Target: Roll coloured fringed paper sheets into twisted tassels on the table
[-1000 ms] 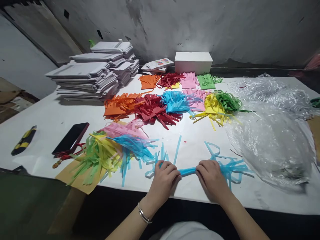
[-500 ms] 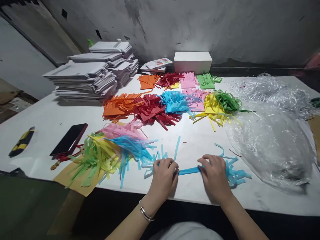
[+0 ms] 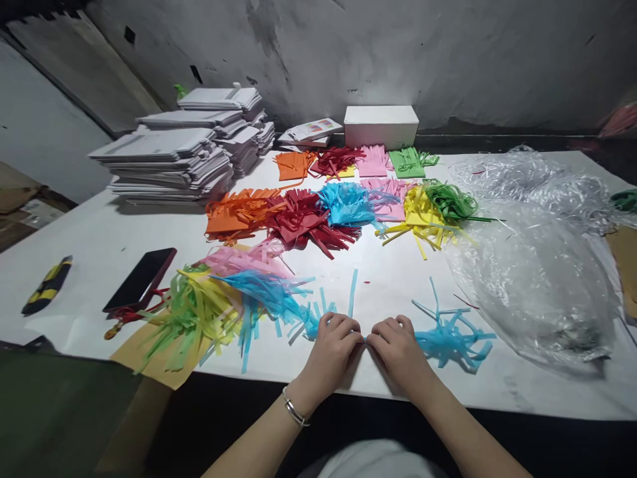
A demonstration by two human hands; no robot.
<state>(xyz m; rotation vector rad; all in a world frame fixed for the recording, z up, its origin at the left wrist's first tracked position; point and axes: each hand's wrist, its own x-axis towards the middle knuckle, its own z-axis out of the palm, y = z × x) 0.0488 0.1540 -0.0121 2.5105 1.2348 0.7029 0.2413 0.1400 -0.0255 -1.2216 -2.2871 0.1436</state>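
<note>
A blue tissue-paper tassel (image 3: 450,342) lies across the front of the white table, its fringed ends spreading out on both sides of my hands. My left hand (image 3: 334,345) pinches its rolled middle from the left, fingertips curled down. Close beside it, my right hand (image 3: 395,345) grips the same rolled part from the right. Only a sliver of the blue roll shows between my fingers. Left of my hands, finished-looking fringes in light blue (image 3: 263,292), pink (image 3: 249,259) and yellow-green (image 3: 194,312) lie heaped on a brown paper sheet (image 3: 174,372).
Orange (image 3: 233,216), dark red (image 3: 298,219), blue (image 3: 346,202) and yellow (image 3: 421,209) fringed paper bundles lie mid-table. Clear plastic bags (image 3: 537,285) cover the right side. Stacked white envelopes (image 3: 164,159), a phone (image 3: 140,280), a black-yellow cutter (image 3: 47,285) and a white box (image 3: 381,126) stand around.
My right hand has moved left along the blue roll until it is close to my left hand. The left hand has shifted slightly right. The bare stretch of roll between them has shrunk.
</note>
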